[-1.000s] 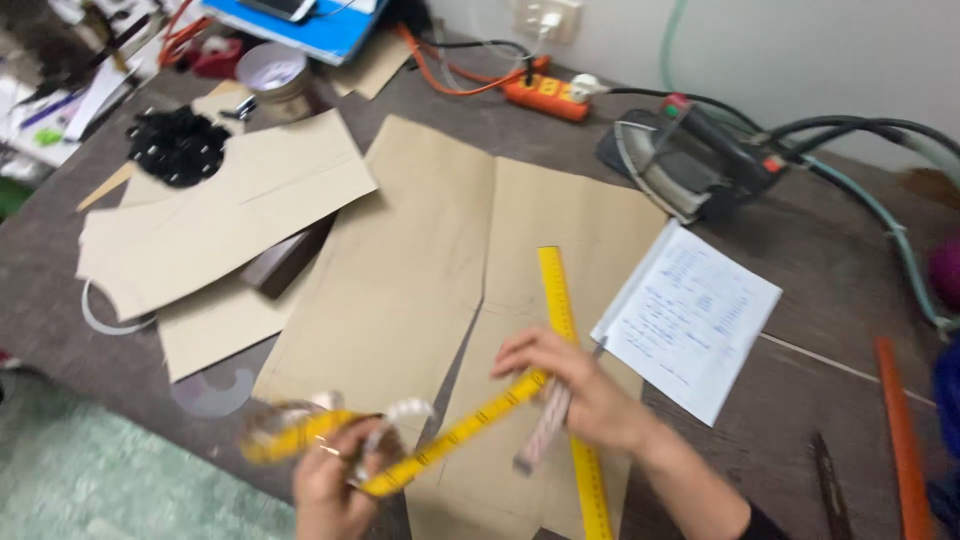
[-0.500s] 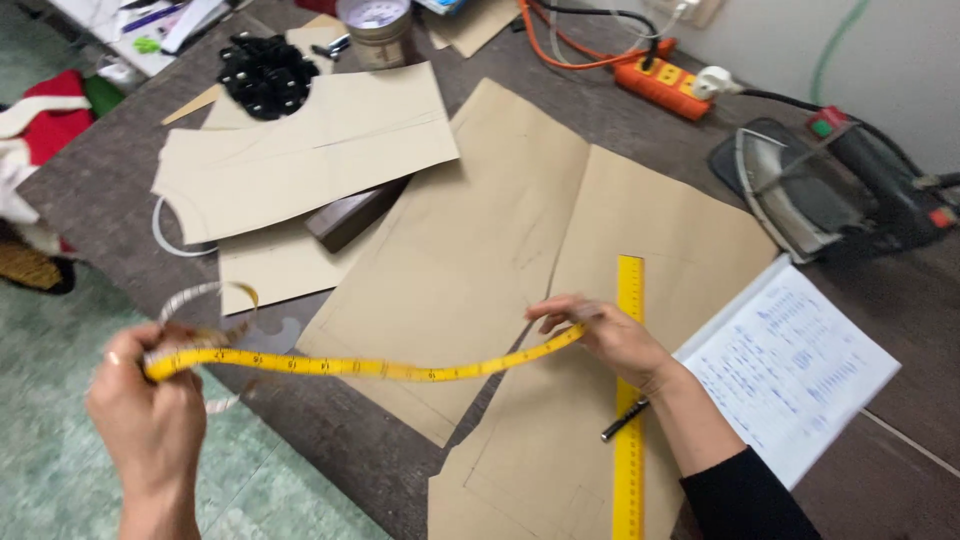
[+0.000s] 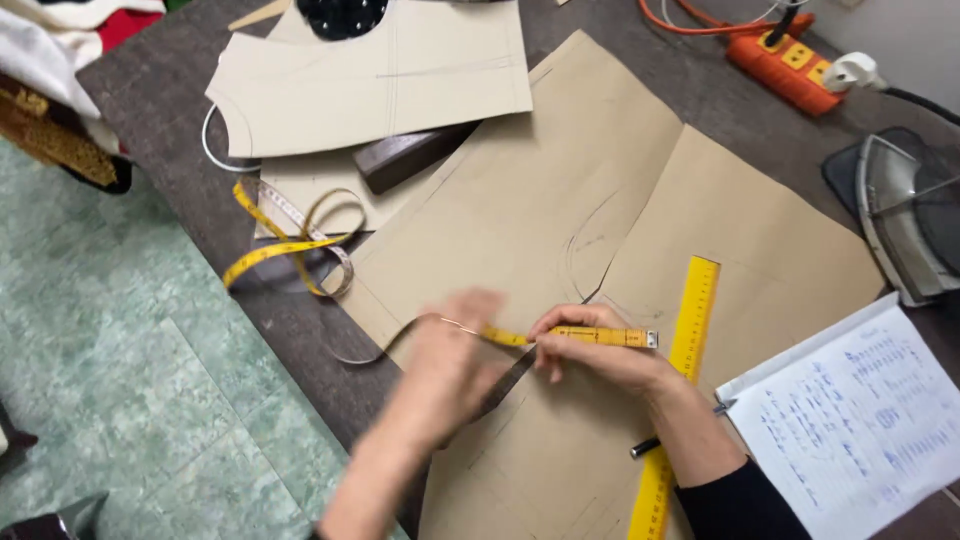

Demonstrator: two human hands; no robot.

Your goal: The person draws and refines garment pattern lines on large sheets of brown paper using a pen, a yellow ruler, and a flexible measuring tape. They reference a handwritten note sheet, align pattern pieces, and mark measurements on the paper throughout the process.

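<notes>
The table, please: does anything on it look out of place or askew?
Only mildly: the tape measure's slack lies in loose loops near the table edge, off the pattern paper. Nothing looks spilled or damaged.

An orange power strip (image 3: 790, 68) with a white plug (image 3: 852, 70) lies at the far edge of the dark desk (image 3: 150, 90). A grey clothes iron (image 3: 905, 215) sits at the right edge. Below it lies an open notebook (image 3: 860, 430) with handwritten pages. Pale cream pattern pieces (image 3: 370, 85) are stacked at the upper left, partly covering a dark wooden block (image 3: 410, 155). Black buttons (image 3: 340, 15) lie at the top edge. Folded cloth (image 3: 55, 70) hangs off the left, over a green tiled floor (image 3: 130, 400)
</notes>
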